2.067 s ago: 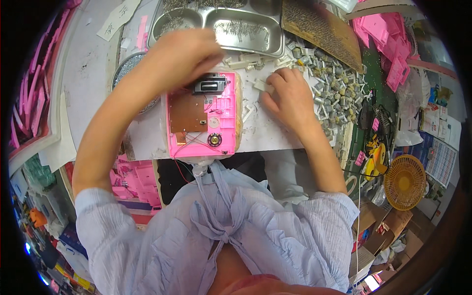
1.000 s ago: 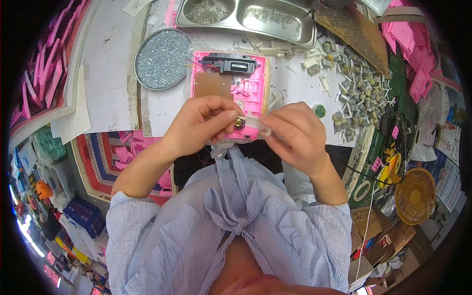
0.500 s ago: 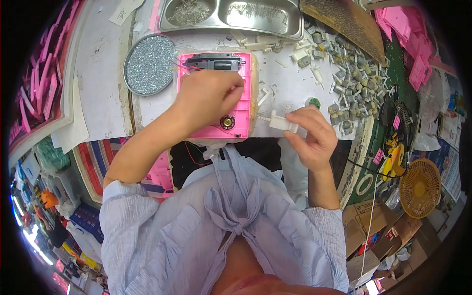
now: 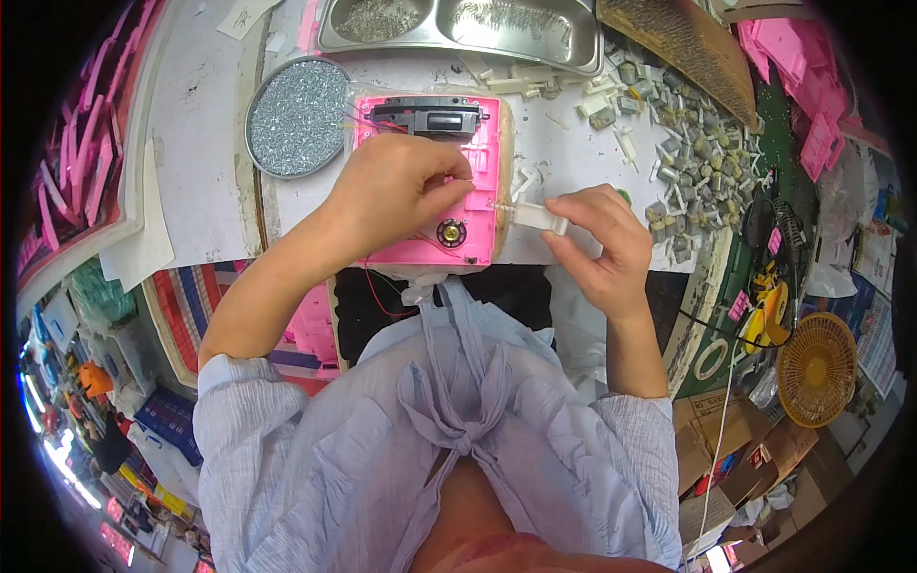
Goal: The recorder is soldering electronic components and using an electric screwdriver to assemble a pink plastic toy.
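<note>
At the near edge of the bench (image 4: pixel 205 124), head view: pink plastic housing (image 4: pixel 482 167) lies flat, open side up, with a black module (image 4: pixel 427 116) seated at its far end and a round brass-coloured part (image 4: pixel 451 232) near its near edge. Red wires (image 4: pixel 374 286) trail off the near edge toward the person.

Left hand (image 4: pixel 401 191) rests on the housing, fingers curled, pinching something small at the right side of the shell; what it pinches is too small to tell. Right hand (image 4: pixel 600 244) is just off the housing's right edge, closed around a small white tube-like applicator (image 4: pixel 537 217), its thin tip pointing left at the housing's right wall, close to the left fingertips.

Surroundings: round tin of small silvery parts (image 4: pixel 298 116) at the far left of the housing; steel two-bay tray (image 4: pixel 463 24) along the far edge; scatter of small grey and white pieces (image 4: pixel 683 158) toward the right edge; stacks of pink mouldings (image 4: pixel 798 81) at the far right corner.

Judgement on the step: tip appears to be meeting the spot held by the left hand. To do it well, keep the left hand pressing the shell flat so it cannot slide, bring the tip in low and steady, and keep the wires clear of the working spot.
</note>
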`<control>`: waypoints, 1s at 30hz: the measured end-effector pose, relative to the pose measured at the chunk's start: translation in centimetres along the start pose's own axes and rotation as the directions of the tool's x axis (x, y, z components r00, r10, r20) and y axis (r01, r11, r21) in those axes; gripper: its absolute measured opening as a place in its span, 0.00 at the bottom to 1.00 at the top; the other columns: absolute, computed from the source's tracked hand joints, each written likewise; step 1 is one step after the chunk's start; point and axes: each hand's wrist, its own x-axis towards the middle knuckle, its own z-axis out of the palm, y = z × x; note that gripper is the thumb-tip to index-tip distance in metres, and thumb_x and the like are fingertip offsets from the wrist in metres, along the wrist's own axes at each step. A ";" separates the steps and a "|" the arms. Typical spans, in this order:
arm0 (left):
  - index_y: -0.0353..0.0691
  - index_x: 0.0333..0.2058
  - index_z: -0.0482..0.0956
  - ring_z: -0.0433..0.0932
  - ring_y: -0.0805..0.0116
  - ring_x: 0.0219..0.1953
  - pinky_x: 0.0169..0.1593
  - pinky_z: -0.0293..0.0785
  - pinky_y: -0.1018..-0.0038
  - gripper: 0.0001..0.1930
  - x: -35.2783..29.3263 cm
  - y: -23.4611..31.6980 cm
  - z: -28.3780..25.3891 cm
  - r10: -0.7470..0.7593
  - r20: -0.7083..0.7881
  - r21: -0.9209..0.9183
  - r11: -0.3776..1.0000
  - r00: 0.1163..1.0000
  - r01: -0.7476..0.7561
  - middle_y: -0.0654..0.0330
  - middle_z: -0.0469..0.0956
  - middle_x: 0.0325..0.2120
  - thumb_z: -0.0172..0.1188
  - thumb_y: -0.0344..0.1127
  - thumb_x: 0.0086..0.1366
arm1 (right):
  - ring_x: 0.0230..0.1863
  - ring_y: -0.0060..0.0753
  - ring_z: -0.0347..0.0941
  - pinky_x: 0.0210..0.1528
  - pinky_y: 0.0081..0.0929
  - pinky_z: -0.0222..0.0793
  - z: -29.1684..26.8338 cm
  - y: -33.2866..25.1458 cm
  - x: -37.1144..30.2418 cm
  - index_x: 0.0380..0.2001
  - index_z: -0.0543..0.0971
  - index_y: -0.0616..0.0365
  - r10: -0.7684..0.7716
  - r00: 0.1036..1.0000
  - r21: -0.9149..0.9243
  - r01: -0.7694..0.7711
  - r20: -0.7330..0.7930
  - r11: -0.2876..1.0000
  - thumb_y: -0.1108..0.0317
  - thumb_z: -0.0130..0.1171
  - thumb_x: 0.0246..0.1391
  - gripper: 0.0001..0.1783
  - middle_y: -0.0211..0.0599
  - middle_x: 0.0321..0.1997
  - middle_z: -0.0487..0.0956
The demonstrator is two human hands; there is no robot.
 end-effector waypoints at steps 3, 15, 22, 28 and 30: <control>0.41 0.33 0.85 0.82 0.55 0.26 0.29 0.76 0.63 0.06 -0.4 -0.7 0.7 0.135 -0.049 0.113 0.985 0.990 -0.128 0.55 0.82 0.25 0.67 0.36 0.60 | 0.37 0.41 0.79 0.41 0.32 0.74 0.0 0.0 0.3 0.41 0.85 0.62 0.002 1.000 -0.007 -0.003 -0.004 1.000 0.78 0.74 0.43 0.18 0.42 0.38 0.85; 0.33 0.32 0.83 0.82 0.61 0.28 0.33 0.77 0.67 0.06 -0.3 -0.2 -0.4 0.070 -0.078 -0.018 0.997 0.995 -0.071 0.55 0.82 0.26 0.68 0.29 0.58 | 0.41 0.42 0.77 0.44 0.32 0.71 0.1 -0.3 -0.3 0.41 0.84 0.63 0.040 0.999 -0.074 -0.038 0.026 0.997 0.78 0.73 0.42 0.18 0.42 0.39 0.83; 0.32 0.35 0.84 0.81 0.67 0.27 0.31 0.76 0.76 0.05 -3.1 -2.0 0.1 -0.053 -0.301 -0.231 0.973 0.952 -0.019 0.56 0.82 0.29 0.69 0.25 0.60 | 0.43 0.45 0.72 0.43 0.37 0.72 3.2 -0.4 2.4 0.40 0.83 0.54 -0.120 0.982 -0.248 0.154 0.147 0.957 0.74 0.71 0.39 0.19 0.33 0.39 0.78; 0.35 0.34 0.83 0.79 0.69 0.25 0.28 0.73 0.76 0.05 -2.8 -2.4 1.3 0.057 -0.387 -0.154 0.980 0.920 -0.125 0.59 0.82 0.28 0.70 0.25 0.60 | 0.42 0.44 0.72 0.42 0.38 0.72 2.9 -0.6 4.5 0.37 0.83 0.55 -0.236 0.930 -0.237 0.306 0.280 0.922 0.73 0.72 0.37 0.18 0.34 0.38 0.78; 0.36 0.34 0.83 0.78 0.70 0.25 0.28 0.73 0.76 0.05 -2.7 -2.4 1.6 0.061 -0.411 -0.147 0.980 0.909 -0.132 0.59 0.83 0.28 0.70 0.26 0.60 | 0.43 0.44 0.73 0.41 0.38 0.72 2.8 -0.1 5.2 0.36 0.82 0.55 -0.269 0.912 -0.196 0.338 0.310 0.921 0.73 0.71 0.37 0.17 0.33 0.37 0.78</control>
